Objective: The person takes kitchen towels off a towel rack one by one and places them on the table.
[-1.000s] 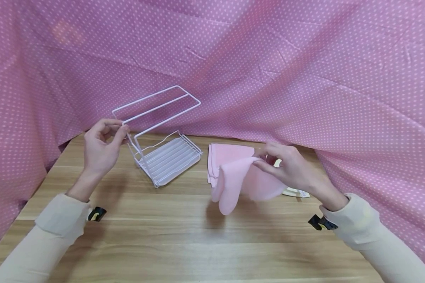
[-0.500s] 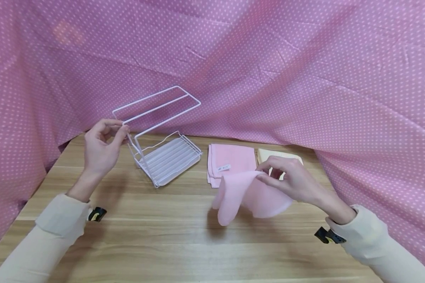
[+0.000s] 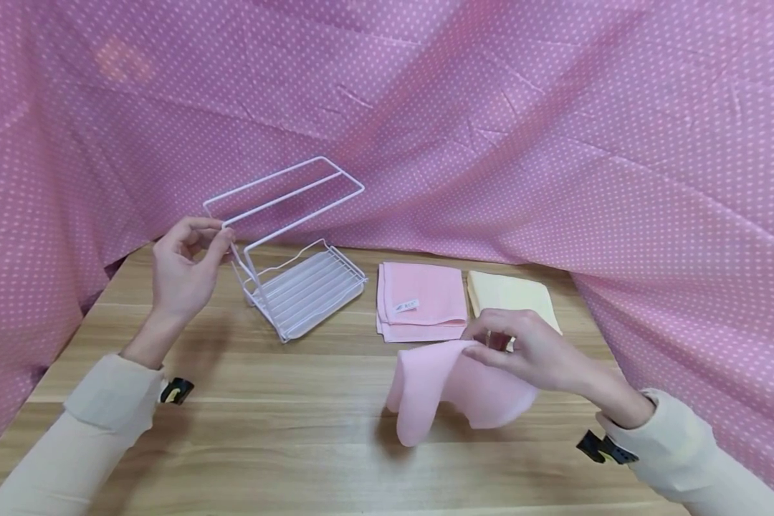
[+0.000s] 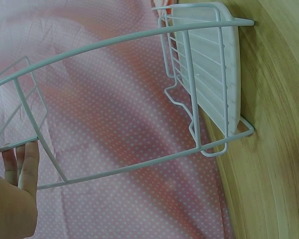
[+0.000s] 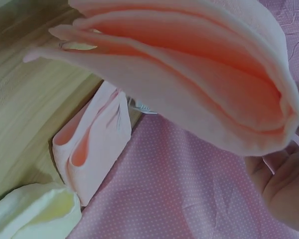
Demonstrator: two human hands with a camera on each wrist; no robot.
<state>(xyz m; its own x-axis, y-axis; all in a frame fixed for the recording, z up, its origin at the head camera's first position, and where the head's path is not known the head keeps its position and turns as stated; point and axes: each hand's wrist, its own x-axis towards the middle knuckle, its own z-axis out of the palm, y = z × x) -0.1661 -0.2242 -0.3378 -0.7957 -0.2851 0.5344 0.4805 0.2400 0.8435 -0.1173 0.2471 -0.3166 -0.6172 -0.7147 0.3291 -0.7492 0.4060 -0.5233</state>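
Observation:
My left hand (image 3: 190, 261) pinches a bar at the upper left end of a white wire rack (image 3: 293, 204), which stands on the table at the left. Low in that rack is a slatted shelf over a white tray (image 4: 234, 74). My right hand (image 3: 532, 347) pinches a pink cloth (image 3: 428, 383) by its top, and the folded layers droop over the front of the table. In the right wrist view its layers hang loosely apart. Just behind it lies a second, folded pink cloth (image 3: 426, 294) with a small white label. A folded pale yellow cloth (image 3: 512, 294) lies beside that one, partly behind my right hand.
The wood-grain table (image 3: 264, 444) reaches back to a pink polka-dot curtain (image 3: 426, 129), which hangs behind and along both sides. The rack's raised upper frame stands above the shelf, to the left of the folded cloths.
My right hand has moved toward the front of the table with the pink cloth, uncovering the labelled pink cloth and the yellow one. My left hand and the rack have stayed in place.

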